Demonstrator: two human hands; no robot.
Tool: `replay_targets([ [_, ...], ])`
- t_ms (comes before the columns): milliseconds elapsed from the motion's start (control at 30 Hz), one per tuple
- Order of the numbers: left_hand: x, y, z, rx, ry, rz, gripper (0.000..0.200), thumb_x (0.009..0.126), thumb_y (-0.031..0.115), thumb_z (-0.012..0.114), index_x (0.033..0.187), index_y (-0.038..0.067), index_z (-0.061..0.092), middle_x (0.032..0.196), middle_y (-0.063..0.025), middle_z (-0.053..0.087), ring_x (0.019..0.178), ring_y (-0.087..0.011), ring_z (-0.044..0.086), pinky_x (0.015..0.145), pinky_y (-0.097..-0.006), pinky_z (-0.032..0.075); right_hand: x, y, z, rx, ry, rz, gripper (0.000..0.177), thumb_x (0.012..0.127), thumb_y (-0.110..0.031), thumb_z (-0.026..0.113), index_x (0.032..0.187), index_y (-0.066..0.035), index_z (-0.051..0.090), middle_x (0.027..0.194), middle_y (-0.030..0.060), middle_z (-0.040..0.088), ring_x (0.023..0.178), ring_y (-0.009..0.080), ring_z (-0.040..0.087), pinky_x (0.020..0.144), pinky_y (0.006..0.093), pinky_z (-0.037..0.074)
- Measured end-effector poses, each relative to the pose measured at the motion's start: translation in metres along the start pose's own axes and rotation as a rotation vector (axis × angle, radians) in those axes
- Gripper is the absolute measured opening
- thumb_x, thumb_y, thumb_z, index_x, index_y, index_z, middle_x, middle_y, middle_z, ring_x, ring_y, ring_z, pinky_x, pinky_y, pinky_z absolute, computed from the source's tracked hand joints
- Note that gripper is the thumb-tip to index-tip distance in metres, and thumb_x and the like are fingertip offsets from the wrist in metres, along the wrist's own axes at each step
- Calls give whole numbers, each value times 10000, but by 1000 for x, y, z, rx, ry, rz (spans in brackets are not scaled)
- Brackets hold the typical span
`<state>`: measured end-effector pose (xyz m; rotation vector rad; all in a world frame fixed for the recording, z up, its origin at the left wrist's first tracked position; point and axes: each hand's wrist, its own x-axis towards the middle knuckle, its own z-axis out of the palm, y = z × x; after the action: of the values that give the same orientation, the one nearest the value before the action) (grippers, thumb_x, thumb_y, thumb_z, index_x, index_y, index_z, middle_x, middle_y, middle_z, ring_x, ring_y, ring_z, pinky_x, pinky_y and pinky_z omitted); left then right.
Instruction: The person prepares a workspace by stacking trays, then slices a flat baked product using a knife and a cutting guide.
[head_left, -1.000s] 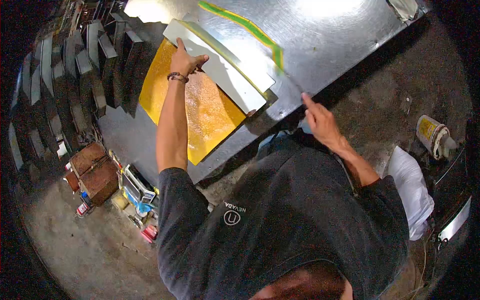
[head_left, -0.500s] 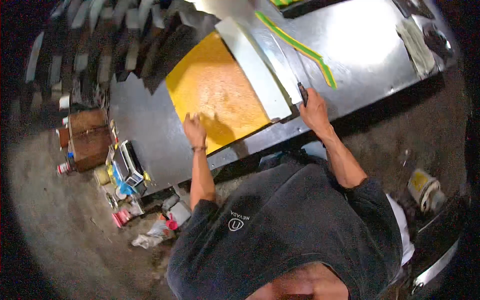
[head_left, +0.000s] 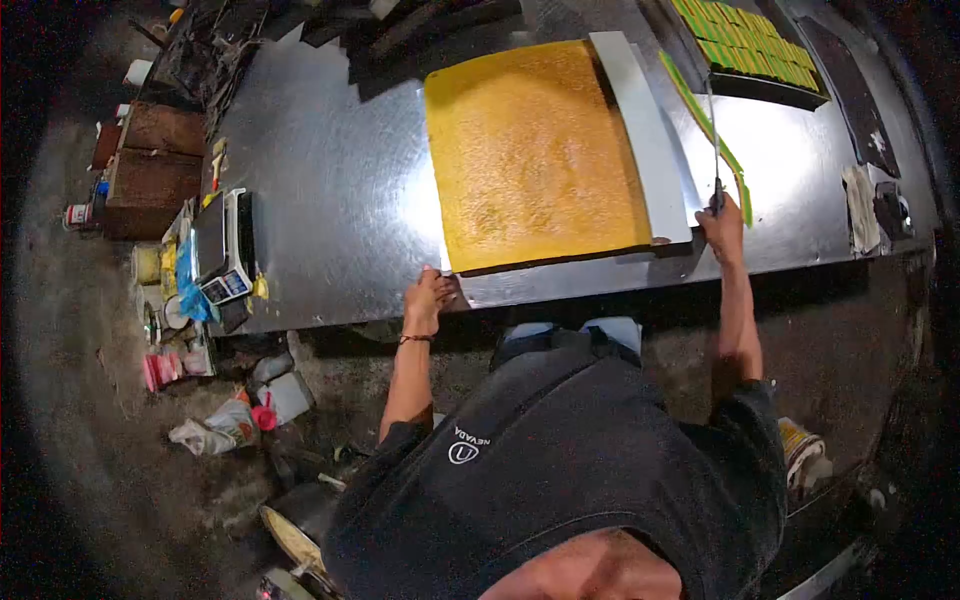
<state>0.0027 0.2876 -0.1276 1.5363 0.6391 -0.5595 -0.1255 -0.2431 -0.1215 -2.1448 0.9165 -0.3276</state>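
A large yellow-orange slab (head_left: 535, 150) lies on the metal table (head_left: 320, 180). Along its right side runs a long pale board (head_left: 645, 140). My left hand (head_left: 427, 298) is at the table's front edge, by the slab's lower left corner, with its fingers partly spread and nothing seen in them. My right hand (head_left: 724, 225), just right of the board's lower end, is wrapped round the dark handle of a long knife (head_left: 716, 150), whose blade points away from me. A thin green and yellow strip (head_left: 705, 120) lies beside and partly behind the blade.
A dark tray of green and yellow pieces (head_left: 745, 45) stands at the back right. A folded cloth (head_left: 861, 208) lies near the right end. On the left are a scale (head_left: 228, 285), a blue bag (head_left: 188, 285) and a brown box (head_left: 155, 185). Bags and containers sit on the floor below.
The view has shifted, bringing the tray of pieces further into sight. My left hand has moved off the slab to the table's front edge. My right hand still holds the knife.
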Motion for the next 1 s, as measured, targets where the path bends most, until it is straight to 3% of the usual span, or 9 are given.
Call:
replay_targets([
  [233,69,27,-61,-52,-254,111,318,1010,366,530,992,58,605,754,-11,583,674,-121,595,528,-246,430,-145,15,54,216,168,140,174,782,11,675,864,-37,529,735,39,572,698,126,538,632,325,466],
  [367,114,82,-57,190,-69,166,357,996,382,549,825,73,601,663,4,528,538,-95,454,472,-249,376,-269,-44,92,29,235,223,139,843,-84,653,890,-11,545,776,87,602,723,170,554,690,342,474],
  [400,135,94,-61,193,-113,164,369,989,401,557,814,79,599,659,6,531,526,-92,449,460,-253,367,-295,-18,123,263,257,313,139,850,-98,656,913,-13,566,786,101,618,736,205,578,727,367,492],
  [467,168,120,-58,230,-154,167,405,977,433,566,817,66,627,647,13,543,524,-85,453,453,-253,355,-329,-78,137,-81,335,316,138,878,-119,640,873,-10,554,733,82,569,707,157,547,674,329,463],
  [533,207,142,-52,330,-172,209,427,971,454,564,860,51,651,646,11,559,519,-95,466,452,-263,361,-346,-120,142,173,209,516,135,895,-131,634,918,-8,583,738,71,573,691,129,521,630,325,444],
  [700,298,218,-5,513,-206,206,483,946,534,561,830,75,656,633,4,563,508,-109,473,453,-292,366,-359,-170,174,331,164,454,87,865,-82,624,915,-21,589,782,65,607,753,124,545,674,309,469],
  [867,336,290,68,601,-230,287,528,954,537,522,898,36,678,650,-54,592,561,-220,550,500,-380,431,-350,-176,227,511,-166,263,287,783,-59,663,1059,3,614,983,141,692,867,226,667,766,358,523],
  [933,362,302,85,1164,55,1288,491,938,465,571,956,-13,681,707,-119,625,691,-289,617,668,-411,506,-352,-167,226,503,-246,221,322,833,-19,613,1155,-4,618,1039,106,696,852,168,664,769,323,531],
  [1000,267,283,124,1118,-79,1360,476,915,421,611,1050,-33,659,815,-175,651,806,-323,633,782,-407,500,-342,-169,179,795,-137,145,267,900,4,549,1156,18,623,1025,90,710,886,162,683,794,315,553],
])
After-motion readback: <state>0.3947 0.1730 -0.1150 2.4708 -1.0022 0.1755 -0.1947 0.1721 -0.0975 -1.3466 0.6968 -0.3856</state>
